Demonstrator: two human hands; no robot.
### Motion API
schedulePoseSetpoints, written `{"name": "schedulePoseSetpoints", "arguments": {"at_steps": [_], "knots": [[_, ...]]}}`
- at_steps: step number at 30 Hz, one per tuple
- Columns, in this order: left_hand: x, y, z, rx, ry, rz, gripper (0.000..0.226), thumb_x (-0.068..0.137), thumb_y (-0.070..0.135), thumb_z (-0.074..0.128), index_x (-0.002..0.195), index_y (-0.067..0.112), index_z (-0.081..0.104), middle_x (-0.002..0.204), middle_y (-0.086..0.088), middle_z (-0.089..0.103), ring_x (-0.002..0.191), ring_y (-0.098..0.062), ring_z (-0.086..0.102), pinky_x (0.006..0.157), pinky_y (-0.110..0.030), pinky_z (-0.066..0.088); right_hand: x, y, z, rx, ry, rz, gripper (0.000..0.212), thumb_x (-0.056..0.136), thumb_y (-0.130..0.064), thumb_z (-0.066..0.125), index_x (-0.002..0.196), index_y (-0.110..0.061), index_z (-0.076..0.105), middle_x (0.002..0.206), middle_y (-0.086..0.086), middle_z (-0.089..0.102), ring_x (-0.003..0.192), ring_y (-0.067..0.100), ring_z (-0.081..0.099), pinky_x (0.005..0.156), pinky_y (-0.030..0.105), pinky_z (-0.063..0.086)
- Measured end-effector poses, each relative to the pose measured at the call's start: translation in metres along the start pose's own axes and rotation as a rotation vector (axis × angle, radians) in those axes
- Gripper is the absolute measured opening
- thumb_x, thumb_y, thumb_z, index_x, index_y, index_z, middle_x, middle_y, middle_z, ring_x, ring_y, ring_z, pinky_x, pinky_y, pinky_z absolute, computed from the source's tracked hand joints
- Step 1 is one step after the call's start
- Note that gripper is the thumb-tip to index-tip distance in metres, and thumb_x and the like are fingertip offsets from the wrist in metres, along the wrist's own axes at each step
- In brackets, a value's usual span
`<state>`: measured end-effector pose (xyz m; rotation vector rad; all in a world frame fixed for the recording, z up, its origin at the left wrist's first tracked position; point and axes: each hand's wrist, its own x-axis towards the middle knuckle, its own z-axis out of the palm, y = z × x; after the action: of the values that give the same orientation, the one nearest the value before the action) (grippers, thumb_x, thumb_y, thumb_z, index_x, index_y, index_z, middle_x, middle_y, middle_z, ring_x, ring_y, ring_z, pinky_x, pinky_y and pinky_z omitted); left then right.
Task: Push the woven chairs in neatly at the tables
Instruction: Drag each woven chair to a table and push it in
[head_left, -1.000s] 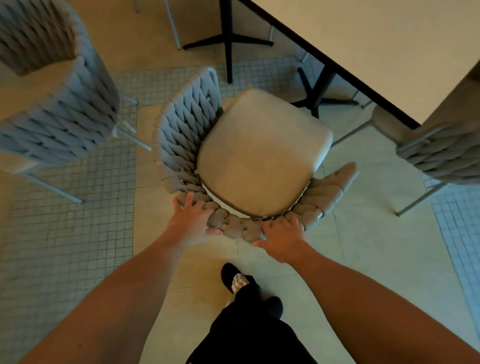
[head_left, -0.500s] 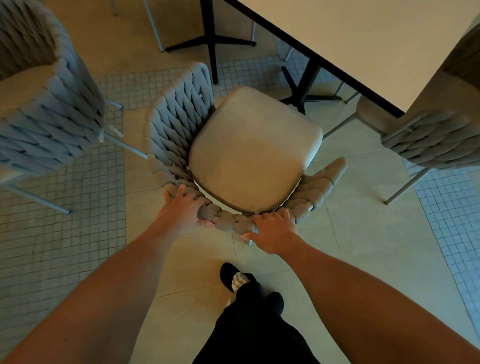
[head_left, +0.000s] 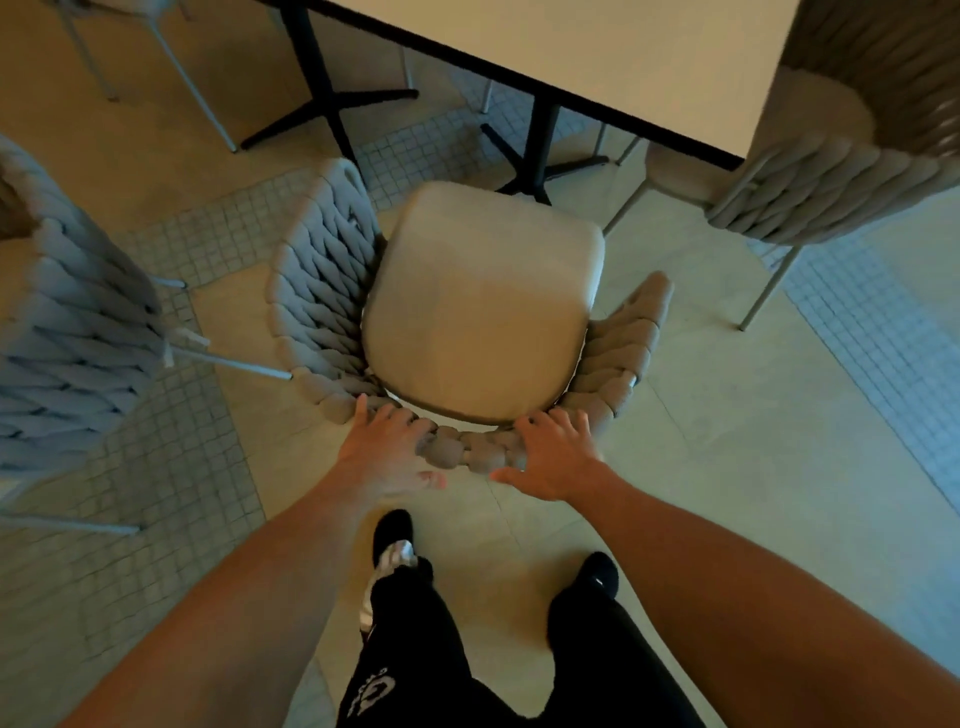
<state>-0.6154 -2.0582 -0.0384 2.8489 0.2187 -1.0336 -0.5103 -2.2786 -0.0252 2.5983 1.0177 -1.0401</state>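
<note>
A woven chair (head_left: 483, 312) with a beige seat cushion stands right in front of me, its seat facing the white table (head_left: 623, 57). The seat's front edge lies near the table's black pedestal base (head_left: 540, 150), short of the tabletop's edge. My left hand (head_left: 384, 449) lies on the left of the braided back rail with fingers spread and thumb held off. On the right of that rail rests my right hand (head_left: 556, 457), fingers laid over the top and thumb sticking out behind.
A second woven chair (head_left: 72, 338) stands close on the left, one leg reaching toward the pushed chair. A third woven chair (head_left: 841, 171) sits at the table's right corner. Another black pedestal base (head_left: 322, 98) is at the back left. My feet (head_left: 395, 535) are just behind the chair.
The chair has slid forward toward the table and I have stepped after it. Both hands have loosened from curled grips on the back rail to flatter, spread fingers.
</note>
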Motion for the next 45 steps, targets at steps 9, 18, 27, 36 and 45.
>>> {"name": "schedulePoseSetpoints", "arguments": {"at_steps": [9,18,27,36,45], "knots": [[0.014,-0.080,-0.010,0.227,-0.021,0.158,0.082,0.083,0.069,0.061,0.151,0.031,0.033,0.149,0.001,0.045,0.138,-0.026,0.040,0.121,-0.056,0.006,0.011,-0.052,0.014,0.129,-0.015,0.125,0.082,0.088,-0.079,0.047,0.149,-0.023,0.043,0.154,0.003,0.046,0.143,0.030,0.036,0.121,0.055,0.013],[0.017,-0.087,-0.029,0.287,0.026,0.243,0.040,0.094,0.037,0.060,0.133,0.040,0.049,0.126,0.005,0.062,0.122,-0.025,0.053,0.101,-0.044,0.036,0.013,-0.060,0.017,0.056,0.015,0.159,0.073,0.094,-0.076,0.037,0.146,-0.026,0.045,0.153,0.001,0.049,0.140,0.029,0.039,0.118,0.050,0.025],[0.032,-0.099,-0.040,0.297,0.064,0.227,0.041,0.091,0.035,0.062,0.131,0.042,0.053,0.113,0.007,0.066,0.112,-0.022,0.059,0.095,-0.041,0.039,0.027,-0.063,0.000,0.041,0.009,0.173,0.068,0.096,-0.074,0.036,0.140,-0.024,0.051,0.145,0.003,0.056,0.137,0.031,0.042,0.117,0.052,0.026],[0.072,-0.117,-0.074,0.314,0.093,0.240,0.036,0.091,0.036,0.060,0.127,0.040,0.056,0.108,0.010,0.064,0.108,-0.017,0.059,0.092,-0.038,0.039,0.063,-0.057,-0.031,0.037,0.037,0.185,0.068,0.096,-0.074,0.037,0.140,-0.023,0.051,0.142,0.005,0.058,0.134,0.032,0.045,0.112,0.050,0.030],[0.124,-0.128,-0.112,0.327,0.090,0.201,0.040,0.090,0.036,0.063,0.127,0.047,0.053,0.112,0.011,0.064,0.112,-0.018,0.058,0.096,-0.041,0.034,0.103,-0.041,-0.069,0.062,0.026,0.206,0.065,0.096,-0.074,0.037,0.136,-0.025,0.051,0.139,0.003,0.059,0.134,0.032,0.043,0.111,0.053,0.031]]}}
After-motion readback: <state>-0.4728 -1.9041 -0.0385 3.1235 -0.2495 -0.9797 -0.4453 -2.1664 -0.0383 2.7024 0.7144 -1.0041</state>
